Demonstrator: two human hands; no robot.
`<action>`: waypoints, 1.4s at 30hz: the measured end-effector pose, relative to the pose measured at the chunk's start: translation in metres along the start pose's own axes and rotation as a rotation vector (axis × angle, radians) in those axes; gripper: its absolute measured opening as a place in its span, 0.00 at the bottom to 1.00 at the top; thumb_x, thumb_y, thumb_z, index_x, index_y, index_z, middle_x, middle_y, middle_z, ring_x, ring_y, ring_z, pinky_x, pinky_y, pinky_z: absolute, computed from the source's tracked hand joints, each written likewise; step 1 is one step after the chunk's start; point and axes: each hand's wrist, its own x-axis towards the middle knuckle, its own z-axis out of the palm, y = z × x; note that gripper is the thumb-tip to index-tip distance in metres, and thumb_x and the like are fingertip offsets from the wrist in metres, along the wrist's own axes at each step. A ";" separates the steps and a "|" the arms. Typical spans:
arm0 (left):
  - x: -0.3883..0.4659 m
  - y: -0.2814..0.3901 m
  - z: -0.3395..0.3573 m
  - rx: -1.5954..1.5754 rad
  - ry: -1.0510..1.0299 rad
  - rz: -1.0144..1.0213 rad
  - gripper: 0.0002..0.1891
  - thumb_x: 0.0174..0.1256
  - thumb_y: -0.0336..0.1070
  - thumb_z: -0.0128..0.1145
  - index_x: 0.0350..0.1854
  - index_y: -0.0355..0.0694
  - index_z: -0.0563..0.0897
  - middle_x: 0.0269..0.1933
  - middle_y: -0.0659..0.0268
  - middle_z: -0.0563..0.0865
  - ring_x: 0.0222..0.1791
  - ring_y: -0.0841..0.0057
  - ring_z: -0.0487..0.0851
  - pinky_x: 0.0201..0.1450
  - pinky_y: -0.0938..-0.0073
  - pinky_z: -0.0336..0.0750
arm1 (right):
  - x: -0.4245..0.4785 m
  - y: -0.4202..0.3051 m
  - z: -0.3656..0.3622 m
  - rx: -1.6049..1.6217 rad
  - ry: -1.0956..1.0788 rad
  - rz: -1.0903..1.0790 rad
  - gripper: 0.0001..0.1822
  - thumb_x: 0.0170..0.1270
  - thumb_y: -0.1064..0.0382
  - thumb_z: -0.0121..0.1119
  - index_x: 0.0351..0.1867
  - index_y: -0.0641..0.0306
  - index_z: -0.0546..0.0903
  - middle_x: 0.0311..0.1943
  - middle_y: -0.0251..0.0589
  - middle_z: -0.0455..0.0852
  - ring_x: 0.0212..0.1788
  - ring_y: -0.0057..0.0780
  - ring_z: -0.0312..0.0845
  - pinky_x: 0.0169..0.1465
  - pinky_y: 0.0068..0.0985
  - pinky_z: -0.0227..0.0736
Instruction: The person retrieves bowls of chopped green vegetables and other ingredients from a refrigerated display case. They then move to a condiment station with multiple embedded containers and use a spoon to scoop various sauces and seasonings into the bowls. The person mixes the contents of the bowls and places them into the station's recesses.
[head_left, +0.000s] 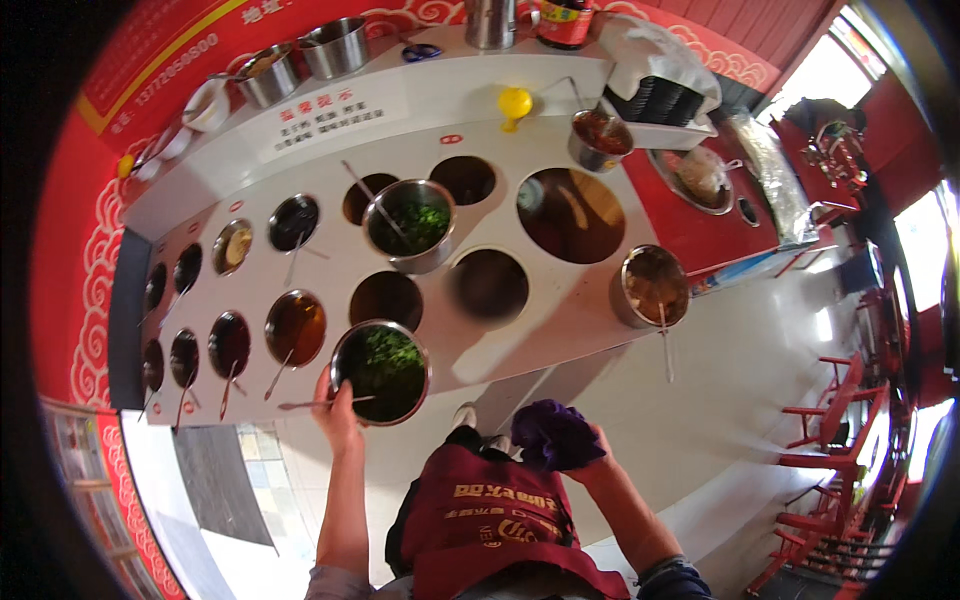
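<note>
My left hand (339, 411) grips the rim of a steel pot of chopped green herbs (390, 356), held at the counter's front edge; a spoon handle sticks out beside my thumb. A bunched purple cloth (556, 435) is in my right hand (592, 457), in front of the counter and over my apron. Behind the held pot is a round hole (386, 300) in the countertop, with a dark round opening (491, 285) to its right. A second steel pot of chopped greens (411, 225), with a spoon in it, stands farther back.
Sunken containers of sauces, among them an orange-red oil (295, 328), line the counter's left. A steel pot of brown food (654, 289) stands at the right edge and a pot of red sauce (600, 141) behind. Steel pots (334, 49) stand on the back shelf (442, 75). Red chairs (840, 397) are at right.
</note>
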 end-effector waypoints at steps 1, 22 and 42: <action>0.003 -0.004 0.001 -0.010 0.015 0.029 0.21 0.62 0.23 0.55 0.59 0.33 0.76 0.48 0.64 0.83 0.44 0.79 0.79 0.50 0.77 0.73 | 0.001 0.000 -0.003 0.124 0.005 0.019 0.23 0.56 0.67 0.64 0.56 0.62 0.77 0.54 0.39 0.81 0.56 0.31 0.77 0.63 0.30 0.69; -0.015 0.017 -0.015 0.019 -0.061 -0.193 0.27 0.63 0.31 0.58 0.66 0.44 0.70 0.56 0.61 0.79 0.48 0.71 0.83 0.32 0.76 0.84 | -0.002 -0.061 -0.012 -0.015 0.125 -0.008 0.18 0.51 0.68 0.65 0.46 0.65 0.81 0.39 0.35 0.87 0.42 0.23 0.81 0.50 0.28 0.77; -0.038 0.091 0.200 -0.355 -0.547 -0.121 0.28 0.60 0.17 0.53 0.66 0.32 0.68 0.65 0.56 0.73 0.65 0.65 0.70 0.68 0.61 0.66 | -0.110 -0.039 -0.175 -0.497 0.312 -0.212 0.19 0.60 0.68 0.59 0.52 0.74 0.77 0.48 0.50 0.84 0.50 0.40 0.81 0.55 0.35 0.76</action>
